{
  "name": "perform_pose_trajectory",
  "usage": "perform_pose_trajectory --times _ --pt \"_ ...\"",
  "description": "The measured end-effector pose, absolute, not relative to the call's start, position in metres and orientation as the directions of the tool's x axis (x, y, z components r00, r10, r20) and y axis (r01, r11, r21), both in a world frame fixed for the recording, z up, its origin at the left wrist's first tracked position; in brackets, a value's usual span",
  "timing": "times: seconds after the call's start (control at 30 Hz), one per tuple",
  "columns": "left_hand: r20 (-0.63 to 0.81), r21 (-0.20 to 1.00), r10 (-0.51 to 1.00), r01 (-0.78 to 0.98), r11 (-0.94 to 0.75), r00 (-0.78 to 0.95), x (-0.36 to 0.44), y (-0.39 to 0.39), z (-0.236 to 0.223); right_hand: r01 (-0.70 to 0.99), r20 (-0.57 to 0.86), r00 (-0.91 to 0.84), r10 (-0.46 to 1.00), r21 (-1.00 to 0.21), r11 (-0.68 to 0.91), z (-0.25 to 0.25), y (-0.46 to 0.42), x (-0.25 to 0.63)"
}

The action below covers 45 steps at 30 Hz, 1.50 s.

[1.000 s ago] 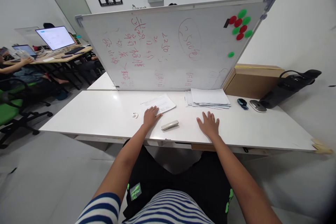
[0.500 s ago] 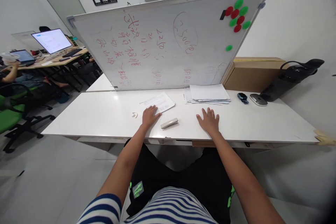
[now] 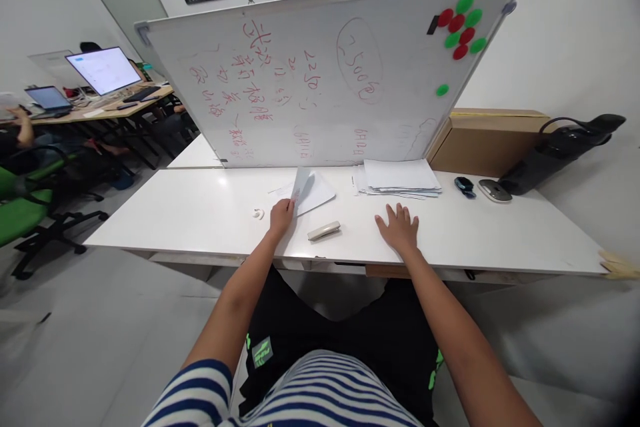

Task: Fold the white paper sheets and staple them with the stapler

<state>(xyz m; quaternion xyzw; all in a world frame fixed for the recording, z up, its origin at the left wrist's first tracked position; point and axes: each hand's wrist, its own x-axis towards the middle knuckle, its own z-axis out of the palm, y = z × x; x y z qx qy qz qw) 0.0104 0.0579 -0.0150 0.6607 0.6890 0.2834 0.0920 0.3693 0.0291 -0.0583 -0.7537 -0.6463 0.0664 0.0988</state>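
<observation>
My left hand (image 3: pixel 283 216) is closed on the near edge of a sheet of paper (image 3: pixel 301 185), which is lifted and bent up from the papers (image 3: pixel 320 195) lying under it. A pale stapler (image 3: pixel 324 231) lies on the white table, to the right of my left hand. To that hand's left is a small white curved object (image 3: pixel 258 213), too small to name. My right hand (image 3: pixel 400 227) rests flat on the table with fingers spread, holding nothing. Just beyond it lies a stack of papers (image 3: pixel 400 175).
A whiteboard (image 3: pixel 320 80) with red writing and round magnets stands along the table's back. At the right are a cardboard box (image 3: pixel 487 140), a watch (image 3: pixel 465 186), a mouse (image 3: pixel 495 190) and a black bottle (image 3: pixel 555 153). A person (image 3: pixel 23 130) sits at a desk, far left.
My left hand has gone from lying flat on the papers to gripping one sheet, whose edge has risen. My right hand stays in place. The view has shifted slightly.
</observation>
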Motion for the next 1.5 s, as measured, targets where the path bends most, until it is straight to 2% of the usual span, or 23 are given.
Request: perform_pose_trajectory --times 0.07,0.2,0.27,0.33,0.4,0.43,0.5,0.53,0.57,0.63,0.7,0.8,0.9,1.0,1.1,1.17,1.23,1.3,1.37,1.43,1.5 --pt "0.254 0.586 0.950 0.810 0.000 -0.183 0.006 0.061 -0.008 0.959 0.023 0.154 0.988 -0.243 -0.144 -0.057 0.029 0.369" --pt "0.231 0.818 0.918 0.576 -0.003 -0.323 0.000 0.067 0.011 0.954 0.028 0.155 0.987 -0.264 -0.142 -0.055 0.027 0.369" --pt "0.254 0.855 0.901 0.518 -0.040 -0.351 -0.001 0.066 0.027 0.947 0.036 0.155 0.987 -0.291 -0.138 -0.054 0.026 0.369" --pt "0.342 0.840 0.870 0.531 -0.113 -0.356 0.002 0.060 0.046 0.928 0.060 0.158 0.986 -0.351 -0.127 -0.049 0.024 0.369" --pt "0.498 0.754 0.820 0.607 -0.250 -0.281 0.010 0.048 0.066 0.863 0.080 0.167 0.983 -0.493 -0.107 -0.038 0.019 0.365" --pt "0.580 0.676 0.790 0.657 -0.332 -0.197 0.016 0.040 0.074 0.785 0.075 0.180 0.981 -0.611 -0.097 -0.031 0.013 0.361" --pt "0.666 0.456 0.738 0.724 -0.518 0.108 0.034 0.022 0.085 0.473 0.017 0.183 0.983 -0.878 -0.072 -0.012 -0.005 0.351" --pt "0.663 0.348 0.699 0.716 -0.605 0.268 0.045 0.011 0.087 0.215 -0.015 0.169 0.985 -0.975 -0.052 -0.001 -0.017 0.345" --pt "0.650 0.251 0.649 0.695 -0.674 0.395 0.058 0.000 0.086 -0.056 -0.037 0.098 0.994 -0.998 -0.032 0.010 -0.032 0.339" --pt "0.621 0.089 0.524 0.611 -0.786 0.583 0.086 -0.021 0.077 -0.450 -0.033 -0.095 0.995 -0.890 -0.073 0.029 -0.063 0.330" --pt "0.538 -0.013 0.427 0.514 -0.858 0.727 0.111 -0.041 0.061 -0.600 -0.081 -0.165 0.983 -0.782 -0.165 0.040 -0.092 0.330" --pt "0.392 -0.058 0.323 0.373 -0.926 0.861 0.137 -0.064 0.034 -0.606 -0.293 -0.041 0.955 -0.753 -0.257 0.031 -0.126 0.345" --pt "0.294 0.013 0.284 0.293 -0.956 0.913 0.145 -0.079 0.017 -0.481 -0.499 0.066 0.864 -0.775 -0.411 0.002 -0.152 0.362" --pt "0.322 0.200 0.333 0.280 -0.939 0.886 0.143 -0.084 0.019 -0.399 -0.497 0.149 0.855 -0.821 -0.408 -0.032 -0.172 0.370" --pt "0.370 0.398 0.524 0.378 -0.836 0.767 0.130 -0.065 0.038 -0.361 -0.463 0.337 0.819 -0.868 -0.342 -0.056 -0.184 0.376" --pt "0.348 0.441 0.667 0.512 -0.737 0.659 0.115 -0.037 0.049 -0.339 -0.433 0.461 0.775 -0.893 -0.297 -0.064 -0.187 0.382" --pt "0.253 0.411 0.796 0.683 -0.603 0.550 0.095 -0.001 0.052 -0.315 -0.399 0.539 0.742 -0.912 -0.262 -0.066 -0.186 0.387" --pt "0.098 0.306 0.926 0.874 -0.378 0.366 0.075 0.032 0.047 -0.279 -0.358 0.588 0.726 -0.931 -0.234 -0.063 -0.184 0.391" --pt "-0.090 0.184 0.981 0.971 -0.151 0.170 0.058 0.057 0.037 -0.258 -0.326 0.611 0.721 -0.943 -0.208 -0.058 -0.182 0.392" --pt "-0.150 0.126 0.982 0.987 -0.098 0.117 0.046 0.069 0.026 -0.265 -0.313 0.610 0.728 -0.946 -0.186 -0.053 -0.180 0.389" --pt "-0.140 0.130 0.984 0.987 -0.095 0.113 0.039 0.074 0.018 -0.280 -0.315 0.601 0.734 -0.944 -0.176 -0.050 -0.180 0.386"
